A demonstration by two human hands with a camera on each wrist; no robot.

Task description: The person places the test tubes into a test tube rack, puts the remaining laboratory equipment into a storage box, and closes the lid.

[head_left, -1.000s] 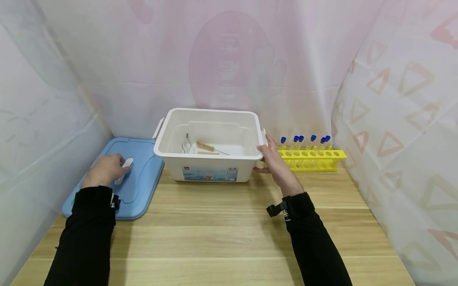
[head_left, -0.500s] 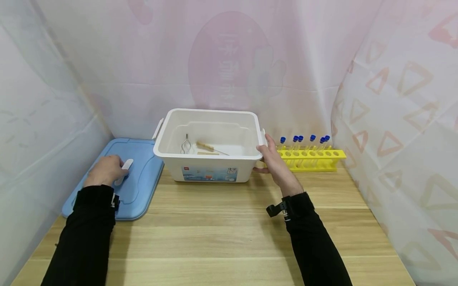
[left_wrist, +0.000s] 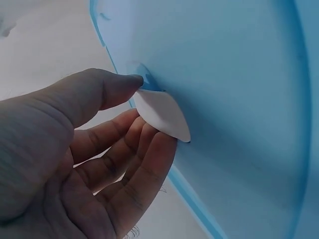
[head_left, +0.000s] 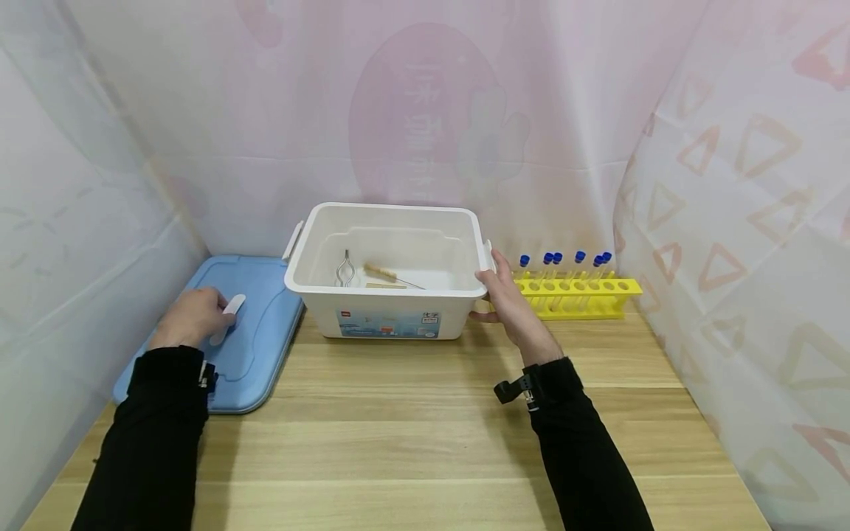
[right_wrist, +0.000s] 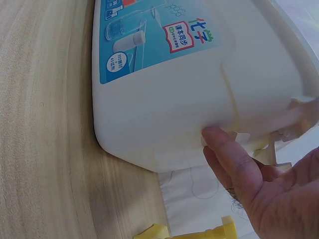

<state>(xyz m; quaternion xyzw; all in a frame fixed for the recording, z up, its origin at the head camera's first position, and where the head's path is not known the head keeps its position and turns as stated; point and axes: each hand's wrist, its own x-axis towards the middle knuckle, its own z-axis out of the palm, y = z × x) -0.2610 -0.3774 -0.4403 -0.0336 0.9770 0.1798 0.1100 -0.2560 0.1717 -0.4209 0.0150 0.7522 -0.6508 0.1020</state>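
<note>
On the left, my left hand (head_left: 191, 318) pinches the white handle (left_wrist: 163, 112) on a blue lid (head_left: 255, 346), thumb on one side and fingers on the other. The lid lies on the table beside a white plastic box (head_left: 388, 313) with a blue printed label. At the box's right end, my right hand (head_left: 514, 313) holds its side by the white latch, the thumb against the outer wall (right_wrist: 159, 112). Inside the box lie a wire clamp (head_left: 345, 268), a brush-like tool with a tan end and thin shaft (head_left: 381, 271), and a flat wooden piece (head_left: 385, 285).
Right of the box stands a yellow test tube rack (head_left: 591, 295), holding several tubes with blue caps (head_left: 580, 257). A printed cloth (head_left: 425, 110) hangs behind and at both sides of the wooden table (head_left: 398, 435).
My left hand and the blue lid have shifted slightly toward me and to the left. My right hand and the box stay almost where they were.
</note>
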